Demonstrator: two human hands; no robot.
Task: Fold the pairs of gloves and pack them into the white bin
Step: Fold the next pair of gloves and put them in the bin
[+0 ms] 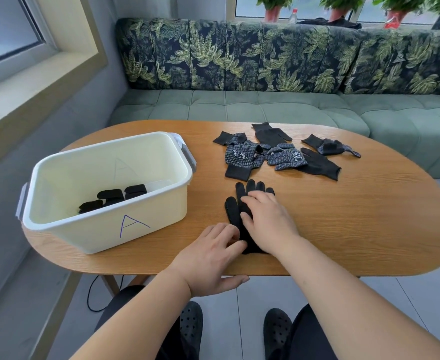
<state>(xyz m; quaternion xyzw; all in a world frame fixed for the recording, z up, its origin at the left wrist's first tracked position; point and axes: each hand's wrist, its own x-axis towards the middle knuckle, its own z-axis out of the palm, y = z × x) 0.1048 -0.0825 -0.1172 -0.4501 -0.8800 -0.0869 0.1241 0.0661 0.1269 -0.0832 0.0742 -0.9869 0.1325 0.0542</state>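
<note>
**A:** What are the hands doing?

**B:** They are close together at the table's [369, 216] 6 o'clock edge. The right hand [268, 222] lies flat, fingers straight, pressing on a black glove pair [233, 214] whose fingertips point to 12 o'clock. The left hand [211, 253] has bent fingertips on the cuff end, and its thumb hangs off the table edge. I cannot tell whether it grips the cloth or only touches it.

**A:** Is it one glove or two?

**B:** It looks like a stacked pair, but the right hand hides most of it.

**A:** Which step is this?

**B:** I'd judge it is smoothing and lining up before the fold. The pair is still laid out full length.

**A:** And next?

**B:** Probably a firm hold on the cuff, brought over toward the fingertips while the right hand keeps the layers from sliding. Then it goes to the white bin [83, 229] at 9 o'clock.

**A:** How far along is the job?

**B:** Folded gloves [112, 197] already lie in the bin. Several loose gloves [242, 157] wait at 12 to 1 o'clock, so I'd say it is less than half done.
</note>
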